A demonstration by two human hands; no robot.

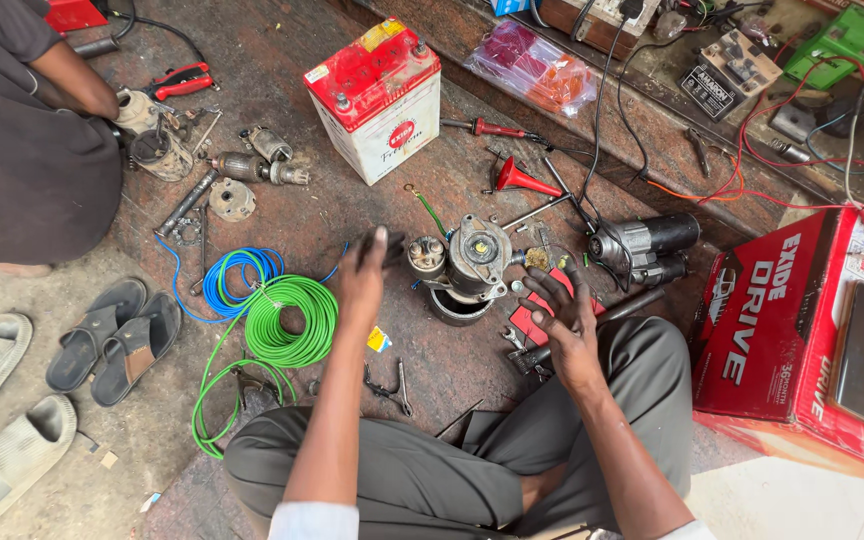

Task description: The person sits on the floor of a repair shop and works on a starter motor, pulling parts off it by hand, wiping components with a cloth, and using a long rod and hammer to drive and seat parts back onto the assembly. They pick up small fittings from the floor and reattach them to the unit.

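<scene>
Centrally placed on floor [282, 60]: starter motor housing [479, 258]. Left hand [362, 275] open, fingers spread, just left of it; right hand [564, 318] open, just right, gripping nothing. Green wire coil [290, 320] bordering left; pliers [389, 385] nearer knees.

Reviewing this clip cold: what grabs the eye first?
A red-topped white battery stands at top centre, and a bright green wire coil lies beside the left hand. Between that hand and the right hand sits a greasy starter motor, with both hands empty.
</scene>
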